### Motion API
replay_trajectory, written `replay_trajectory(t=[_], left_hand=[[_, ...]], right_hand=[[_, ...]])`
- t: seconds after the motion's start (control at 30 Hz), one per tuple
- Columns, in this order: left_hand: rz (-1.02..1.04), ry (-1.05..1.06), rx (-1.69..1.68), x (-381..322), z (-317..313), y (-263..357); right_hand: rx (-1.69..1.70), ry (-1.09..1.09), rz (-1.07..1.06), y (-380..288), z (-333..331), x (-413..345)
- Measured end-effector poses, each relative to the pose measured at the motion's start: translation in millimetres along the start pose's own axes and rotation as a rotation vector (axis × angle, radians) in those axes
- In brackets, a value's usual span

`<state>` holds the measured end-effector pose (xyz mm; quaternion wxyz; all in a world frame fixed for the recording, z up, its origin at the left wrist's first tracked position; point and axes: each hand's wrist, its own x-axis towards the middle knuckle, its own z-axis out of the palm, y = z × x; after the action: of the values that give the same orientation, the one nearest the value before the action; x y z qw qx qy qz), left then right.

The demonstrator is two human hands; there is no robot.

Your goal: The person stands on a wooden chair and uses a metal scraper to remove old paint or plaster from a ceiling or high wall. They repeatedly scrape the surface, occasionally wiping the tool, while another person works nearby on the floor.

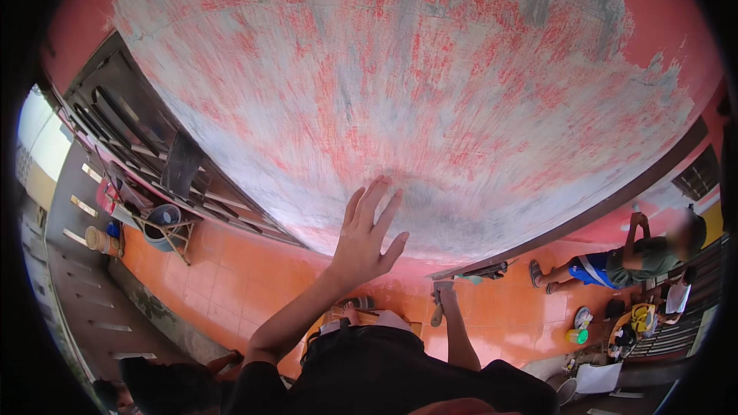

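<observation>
A pink wall (323, 104) with a large area of scraped, whitish-grey patches rises in front of me. My left hand (363, 236) is raised against its lower middle part, fingers spread, with nothing held; whether the fingertips touch the surface I cannot tell. Lower down and to the right, my right hand (447, 295) holds a putty knife (438, 311) with a wooden handle, the handle pointing down and the metal blade up. The right fingers are partly hidden behind the tool.
A dark window frame (230, 178) borders the wall at left. Beyond stand a grey bucket (161, 225) and wooden stand. At right, a person in blue shorts (594, 270) faces another wall, near a green-lidded container (578, 336). Another person (167, 383) is at lower left.
</observation>
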<state>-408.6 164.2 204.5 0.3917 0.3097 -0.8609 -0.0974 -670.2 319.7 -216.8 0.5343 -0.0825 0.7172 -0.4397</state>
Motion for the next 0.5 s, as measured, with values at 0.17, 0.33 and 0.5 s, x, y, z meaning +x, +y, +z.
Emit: replay_trajectory(t=[0.17, 0.33, 0.5], left_hand=[[0.365, 0.048, 0.299, 114.8, 3.2, 44.4], [0.384, 0.178, 0.465, 144.8, -16.8, 36.0], [0.226, 0.321, 0.676, 134.1, -50.6, -10.4]], right_hand=[[0.026, -0.033, 0.013, 41.4, 29.6, 3.9], [-0.099, -0.079, 0.024, 57.4, 46.0, -11.5], [0.039, -0.118, 0.001, 53.3, 21.0, -26.8]])
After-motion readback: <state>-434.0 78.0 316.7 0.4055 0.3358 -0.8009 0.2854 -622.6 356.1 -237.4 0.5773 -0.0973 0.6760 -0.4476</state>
